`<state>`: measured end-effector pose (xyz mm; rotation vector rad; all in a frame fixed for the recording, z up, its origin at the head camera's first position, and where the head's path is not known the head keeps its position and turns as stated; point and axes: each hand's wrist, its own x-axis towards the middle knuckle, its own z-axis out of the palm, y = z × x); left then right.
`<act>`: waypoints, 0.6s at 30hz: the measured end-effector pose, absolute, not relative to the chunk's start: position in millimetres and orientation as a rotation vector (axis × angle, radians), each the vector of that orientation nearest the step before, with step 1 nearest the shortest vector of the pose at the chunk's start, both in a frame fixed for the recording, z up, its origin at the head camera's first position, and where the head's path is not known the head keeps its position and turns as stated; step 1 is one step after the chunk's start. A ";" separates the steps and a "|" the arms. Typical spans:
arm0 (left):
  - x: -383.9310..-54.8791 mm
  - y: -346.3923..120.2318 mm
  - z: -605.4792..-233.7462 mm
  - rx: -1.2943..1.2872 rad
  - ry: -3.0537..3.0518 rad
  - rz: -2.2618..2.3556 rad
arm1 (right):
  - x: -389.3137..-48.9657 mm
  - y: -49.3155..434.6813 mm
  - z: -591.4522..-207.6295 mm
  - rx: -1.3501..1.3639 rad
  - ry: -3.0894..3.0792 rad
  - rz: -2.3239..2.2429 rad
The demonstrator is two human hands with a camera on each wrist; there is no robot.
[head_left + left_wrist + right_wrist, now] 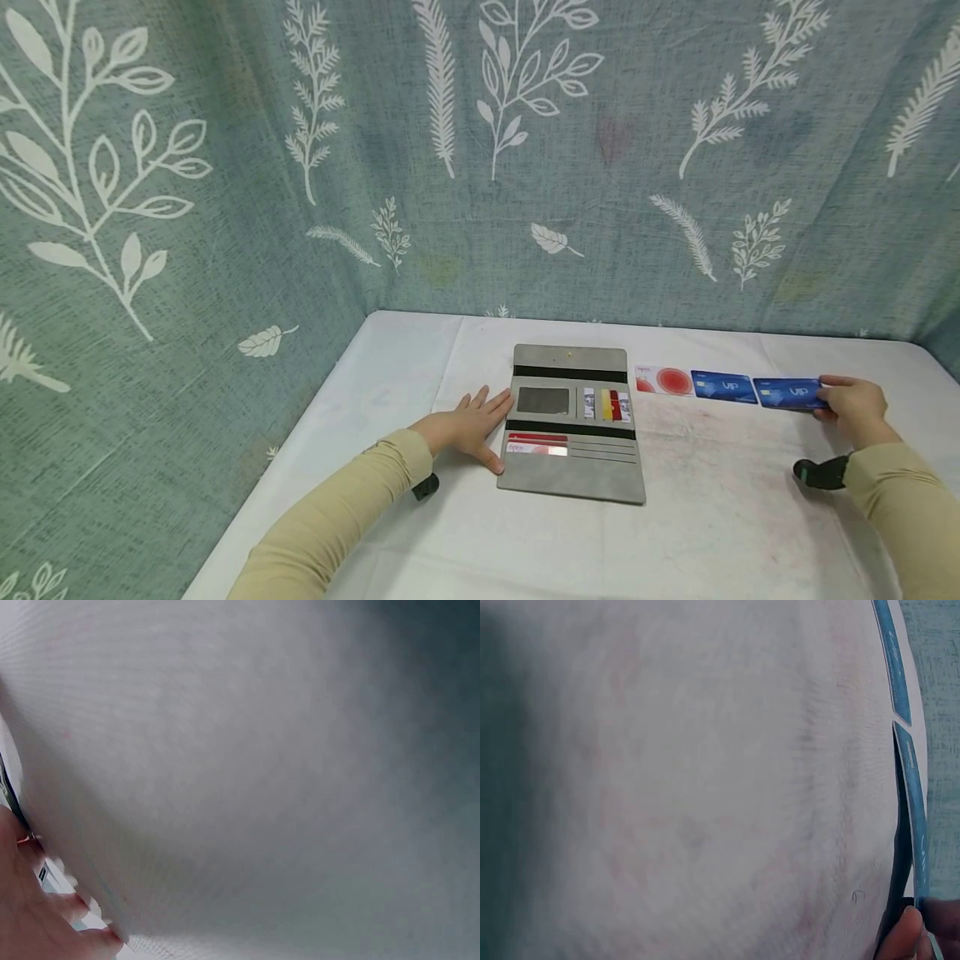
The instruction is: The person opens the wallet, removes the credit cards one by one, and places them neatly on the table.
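An unfolded grey card wallet [607,479] lies flat on the white-covered table in the head view. My left hand [468,425] is spread out, with its fingertips and thumb touching the wallet's left edge. Several cards show in its slots, among them a white and red card [536,449] low on the left. Far to the right, my right hand [858,408] pinches the right end of a blue card [783,393]. From the right wrist, that card [913,802] looks tilted, with one long edge raised over a dark shadow.
Left of the pinched card, a second blue card [720,387] and a white card with red circles [663,380] lie in a row. Patterned green curtain [555,167] hangs behind the table [720,500] and along its left side.
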<state>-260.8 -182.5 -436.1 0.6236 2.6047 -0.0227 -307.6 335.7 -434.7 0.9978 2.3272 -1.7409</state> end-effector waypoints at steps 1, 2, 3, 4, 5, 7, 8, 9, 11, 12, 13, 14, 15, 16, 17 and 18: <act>-260.8 -182.5 -435.8 0.622 2.605 -0.026 | -307.9 335.0 -434.6 0.993 2.323 -1.733; -260.7 -182.4 -435.3 0.620 2.605 -0.030 | -308.4 334.3 -434.6 1.003 2.317 -1.735; -260.8 -182.5 -435.1 0.619 2.606 -0.032 | -309.0 333.6 -434.5 1.009 2.313 -1.738; -260.9 -182.6 -435.0 0.619 2.606 -0.033 | -309.6 333.1 -434.9 1.011 2.320 -1.727; -260.9 -182.7 -434.7 0.620 2.606 -0.035 | -310.0 332.5 -435.0 1.007 2.332 -1.706; -260.9 -182.8 -434.4 0.623 2.605 -0.026 | -310.9 331.5 -435.6 0.987 2.371 -1.644; -260.9 -182.9 -434.4 0.626 2.604 -0.022 | -311.3 331.4 -435.9 0.971 2.394 -1.610; -260.9 -183.1 -434.5 0.630 2.604 -0.016 | -311.2 330.8 -436.0 0.944 2.423 -1.567; -261.0 -183.3 -434.7 0.637 2.601 -0.005 | -310.8 330.1 -435.8 0.898 2.469 -1.499; -261.1 -183.5 -434.9 0.639 2.600 -0.001 | -310.4 329.7 -435.6 0.870 2.495 -1.467; -261.3 -183.7 -435.2 0.641 2.599 0.000 | -309.9 329.5 -435.4 0.836 2.535 -1.415; -261.5 -183.9 -435.7 0.643 2.600 -0.002 | -309.2 329.0 -435.4 0.799 2.578 -1.360; -261.8 -184.1 -436.2 0.644 2.600 -0.003 | -308.4 328.2 -435.3 0.768 2.618 -1.305; -262.0 -184.4 -436.5 0.644 2.600 -0.008 | -307.7 327.6 -435.3 0.742 2.656 -1.252; -262.2 -184.6 -437.0 0.643 2.599 -0.014 | -306.9 326.7 -435.3 0.712 2.698 -1.188; -262.3 -184.7 -437.5 0.644 2.601 -0.014 | -306.2 326.0 -435.1 0.681 2.741 -1.117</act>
